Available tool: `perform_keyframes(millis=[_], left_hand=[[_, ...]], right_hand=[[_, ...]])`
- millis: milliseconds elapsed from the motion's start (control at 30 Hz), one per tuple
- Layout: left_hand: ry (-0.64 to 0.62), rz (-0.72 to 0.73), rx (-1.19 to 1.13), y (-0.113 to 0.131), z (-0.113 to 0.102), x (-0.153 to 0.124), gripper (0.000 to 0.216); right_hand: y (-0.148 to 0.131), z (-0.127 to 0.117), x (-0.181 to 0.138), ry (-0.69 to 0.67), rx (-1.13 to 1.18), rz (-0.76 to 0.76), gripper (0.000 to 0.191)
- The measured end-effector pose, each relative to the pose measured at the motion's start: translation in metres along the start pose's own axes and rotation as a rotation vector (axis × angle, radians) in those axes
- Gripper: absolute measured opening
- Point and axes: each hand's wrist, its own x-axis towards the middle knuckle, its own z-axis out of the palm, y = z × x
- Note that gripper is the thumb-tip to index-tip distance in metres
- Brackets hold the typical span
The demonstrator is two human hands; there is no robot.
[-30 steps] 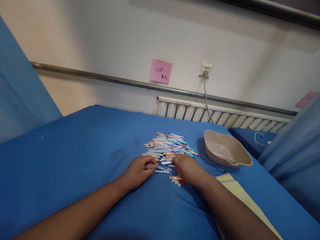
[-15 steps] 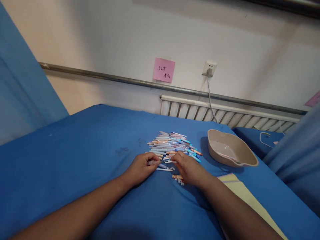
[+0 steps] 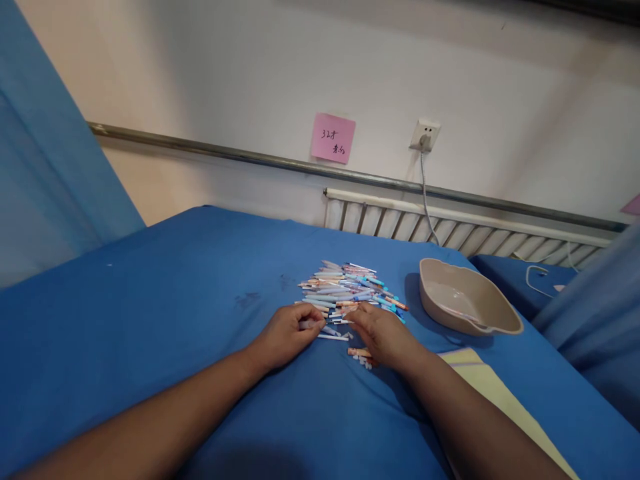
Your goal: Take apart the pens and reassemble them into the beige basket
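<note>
While the left hand (image 3: 287,333) pinches a pale pen barrel (image 3: 305,325) between thumb and fingers, the right hand (image 3: 384,333), near it, has its fingertips closed on a thin white stick (image 3: 342,322). Just beyond both, a pile of pens (image 3: 327,291) lies on the blue cloth (image 3: 200,280). Small pale pieces (image 3: 363,363) lie beside the right hand; farther right stands a beige basin (image 3: 483,300).

A pale wall (image 3: 240,80), shadowed in dim light, carries a metal rail (image 3: 250,157), a pink note (image 3: 333,138) and a socket (image 3: 425,135) with a cord (image 3: 425,189) plugged in; a white radiator (image 3: 386,219) sits below the rail. Blue curtains (image 3: 55,167) hang at both sides, and blue cloth (image 3: 150,300) reaches toward the wall
</note>
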Motion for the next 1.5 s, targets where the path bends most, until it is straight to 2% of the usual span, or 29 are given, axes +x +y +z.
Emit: perform_keyframes(millis=[1167,1500], left_hand=[[-0.001,0.004,0.042,-0.0004,-0.0001,-0.0005,0.02],[-0.021,0.064,0.097,-0.0023,-0.0007,-0.0016,0.015]], right_hand=[[-0.0028,-0.0026,-0.0009,0.016,0.019,0.024,0.028],[-0.0028,-0.0015,-0.0012,-0.012,-0.007,0.009,0.024]])
